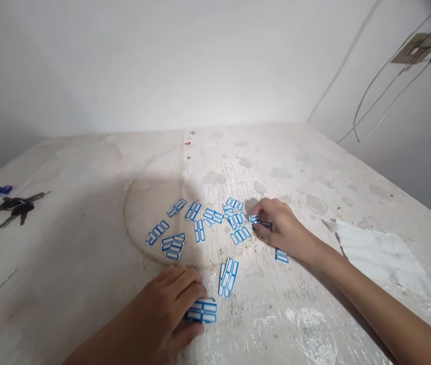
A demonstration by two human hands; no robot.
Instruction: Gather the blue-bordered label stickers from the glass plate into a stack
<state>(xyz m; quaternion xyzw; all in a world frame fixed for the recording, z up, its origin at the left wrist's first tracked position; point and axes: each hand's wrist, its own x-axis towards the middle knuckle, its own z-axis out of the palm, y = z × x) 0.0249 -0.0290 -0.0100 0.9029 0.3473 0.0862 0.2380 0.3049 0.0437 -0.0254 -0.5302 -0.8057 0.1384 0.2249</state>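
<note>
Left hand (pixel 173 306) grasps blue-bordered label sheets (pixel 205 310), right hand (pixel 278 225) finger-pinches another sheet (pixel 255 219) (loose labels (pixel 199 231) dot the desk (pixel 86 258))

Scattered labels (pixel 199 230) lie across the middle of the bench (pixel 86 157). Before them, towards the front edge, the left hand (pixel 173 301) holds a label stack (pixel 204 310); just right of it lies an overlapping pair (pixel 229 276). The right hand (pixel 282 228) is at the scatter's right. Keys (pixel 20 207) lie near the left edge, a small slip (pixel 193 133) by the back edge, before the wall (pixel 181 61).
</note>
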